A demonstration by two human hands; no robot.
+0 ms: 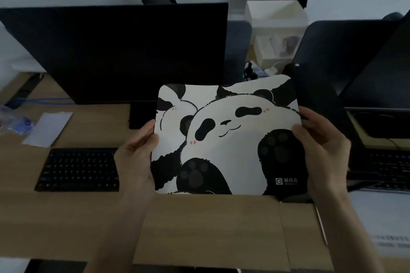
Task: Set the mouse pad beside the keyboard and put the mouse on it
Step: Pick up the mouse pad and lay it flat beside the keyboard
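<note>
A white mouse pad (228, 137) printed with black pandas is held up above the wooden desk, tilted toward me. My left hand (135, 153) grips its left edge and my right hand (324, 150) grips its right edge. A black keyboard (77, 169) lies flat on the desk to the left, partly behind my left hand. The pad covers the desk area to the right of the keyboard. No mouse shows in view.
A large dark monitor (124, 51) stands behind the keyboard. A second dark screen (359, 68) and second keyboard (383, 170) sit at the right. White paper (47, 128) lies left of the monitor stand; printed sheets (381, 224) lie at the right; white boxes (277, 35) stand behind.
</note>
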